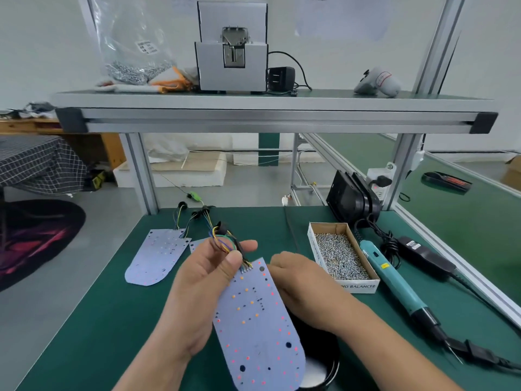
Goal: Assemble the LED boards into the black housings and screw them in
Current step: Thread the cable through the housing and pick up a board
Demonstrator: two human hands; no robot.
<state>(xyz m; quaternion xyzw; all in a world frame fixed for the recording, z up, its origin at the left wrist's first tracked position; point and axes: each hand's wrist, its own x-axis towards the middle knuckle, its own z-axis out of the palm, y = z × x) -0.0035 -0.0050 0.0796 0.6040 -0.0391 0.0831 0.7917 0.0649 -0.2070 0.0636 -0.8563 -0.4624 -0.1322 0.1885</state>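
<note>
The cardboard box (358, 286) of screws is showing "NG BALANCER" on its side, the start of the wording lying hidden behind the right hand (298, 280). The label on the plastic bag (135, 46) up on the shelf (253, 104) is too blurred to read.

The left hand (208, 277) is pinching the coloured wires (225, 244) of an LED board (253, 320), holding it tilted over a black housing (324, 351) on the green counter (98, 320). The right hand is reaching in behind the board's edge with its fingers covered, so I cannot tell whether it is gripping anything.

Three boards are showing: the held one, a second board (158, 255) lying flat to the left, and a third board (196, 244) peeking out behind the left hand. A second housing (349, 196) is standing at the back right. One teal screwdriver (394, 277) is lying just beside the box.
</note>
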